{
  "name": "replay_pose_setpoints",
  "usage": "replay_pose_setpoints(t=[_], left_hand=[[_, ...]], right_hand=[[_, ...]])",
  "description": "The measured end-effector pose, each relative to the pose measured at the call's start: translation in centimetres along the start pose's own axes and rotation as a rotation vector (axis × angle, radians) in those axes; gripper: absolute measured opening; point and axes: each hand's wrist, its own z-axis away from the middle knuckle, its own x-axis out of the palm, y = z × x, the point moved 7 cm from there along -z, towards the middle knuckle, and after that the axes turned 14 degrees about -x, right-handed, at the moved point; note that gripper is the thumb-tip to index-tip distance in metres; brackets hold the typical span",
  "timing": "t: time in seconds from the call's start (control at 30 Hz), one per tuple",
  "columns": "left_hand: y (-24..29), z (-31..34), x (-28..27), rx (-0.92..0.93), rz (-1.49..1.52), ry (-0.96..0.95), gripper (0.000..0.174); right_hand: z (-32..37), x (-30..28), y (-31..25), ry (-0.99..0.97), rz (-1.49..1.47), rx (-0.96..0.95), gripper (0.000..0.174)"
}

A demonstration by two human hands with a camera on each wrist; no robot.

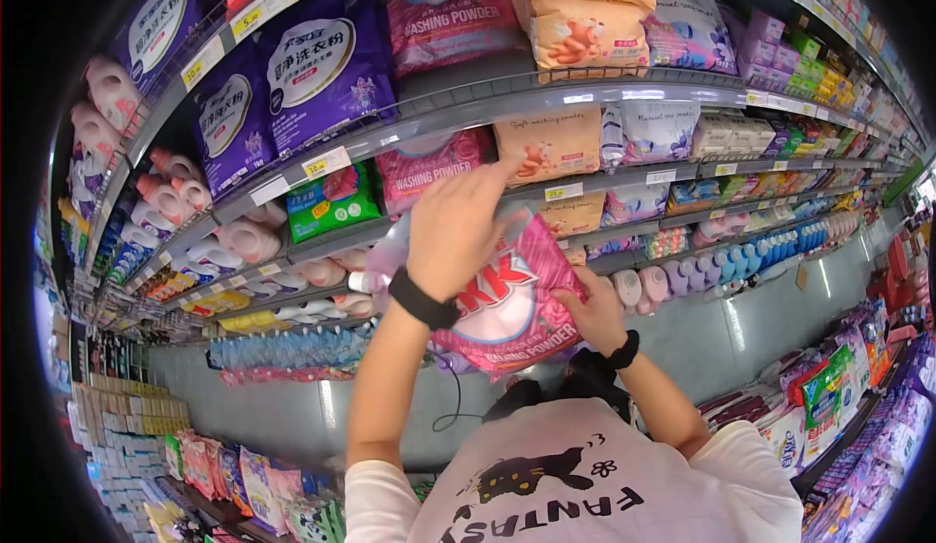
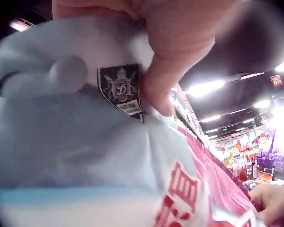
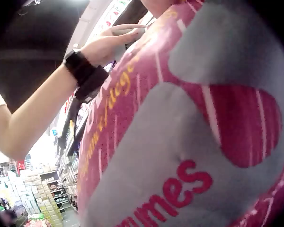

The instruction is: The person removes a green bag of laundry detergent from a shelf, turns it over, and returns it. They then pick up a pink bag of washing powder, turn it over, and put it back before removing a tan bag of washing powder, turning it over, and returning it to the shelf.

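Observation:
A pink bag of washing powder (image 1: 517, 294) is held up in front of the shelves, between both hands. My left hand (image 1: 458, 226) grips its upper left part, below a black wrist strap. In the left wrist view, the left thumb (image 2: 165, 75) presses on the pale bag face beside a dark crest. My right hand (image 1: 593, 307) holds the bag's right edge, thumb on the printed front and the other fingers hidden behind. The right wrist view is mostly filled by the bag's pink and grey face (image 3: 146, 142), with the left hand (image 3: 109, 42) beyond it.
Pink washing powder bags (image 1: 429, 168), peach bags (image 1: 551, 143) and purple bags (image 1: 327, 65) line the shelves ahead. A green bag (image 1: 333, 202) lies on the lower shelf. Bottles (image 1: 760, 275) stand along the bottom. More bagged goods (image 1: 829, 387) are stacked behind on the right.

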Motion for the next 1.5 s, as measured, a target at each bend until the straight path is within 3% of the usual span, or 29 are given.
replay_pose_setpoints(t=[0.07, 0.1, 0.27, 0.4, 0.53, 0.63, 0.77, 0.87, 0.9, 1.0, 1.13, 1.23, 1.33, 1.5], left_hand=[[-1.5, -0.5, 1.6, -0.082, 0.015, -0.143, 0.024], [-1.0, -0.6, 0.6, -0.013, 0.164, -0.010, 0.008], [-1.3, 1.3, -2.9, -0.212, 0.381, 0.094, 0.006], [-1.3, 1.8, -5.0, -0.229, 0.417, 0.212, 0.002], [-1.1, 1.4, -5.8, -0.205, 0.386, 0.299, 0.005], [-1.6, 1.4, -5.9, -0.213, 0.431, 0.385, 0.005], [-1.9, 1.8, -5.0, -0.240, 0.435, 0.419, 0.005], [-2.2, 2.2, -4.5, -0.233, 0.437, 0.404, 0.005], [-2.4, 2.5, -4.4, -0.236, 0.401, 0.367, 0.005], [-3.1, 3.5, -4.8, -0.291, 0.385, 0.362, 0.005], [-4.5, 4.4, -6.0, -0.342, 0.413, 0.472, 0.006], [-4.4, 4.6, -6.9, -0.359, 0.417, 0.501, 0.007], [-5.6, 5.0, -7.7, -0.390, 0.412, 0.564, 0.007], [-11.9, 7.6, -8.7, -0.503, 0.533, 0.661, 0.016]], right_hand=[[0.1, 0.3, 0.3, -0.024, -0.003, 0.003, 0.039], [-0.1, 0.3, 0.3, -0.026, -0.019, 0.005, 0.041], [-2.3, -2.2, -1.9, -0.215, -0.103, -0.156, 0.056], [-3.1, -3.9, -3.6, -0.422, 0.142, -0.178, 0.054], [-3.3, -4.2, -3.8, -0.210, 0.063, -0.253, 0.046], [-2.6, -3.6, -0.7, -0.092, -0.074, -0.115, 0.039], [-2.6, -1.3, 2.6, -0.103, -0.247, 0.107, 0.031], [-2.3, -0.1, 3.6, -0.127, -0.204, 0.012, 0.031], [-2.5, -0.6, 1.6, -0.193, -0.061, 0.024, 0.031], [-3.4, -1.6, -2.4, -0.174, 0.299, -0.288, 0.030], [-3.2, -2.2, -1.4, -0.018, 0.081, -0.211, 0.023], [-3.5, -2.0, -3.2, 0.063, 0.207, -0.535, 0.013], [-4.2, -1.8, -5.1, 0.031, 0.415, -0.546, 0.006], [-5.7, -3.4, -10.3, 0.018, 0.379, -0.516, 0.005]])
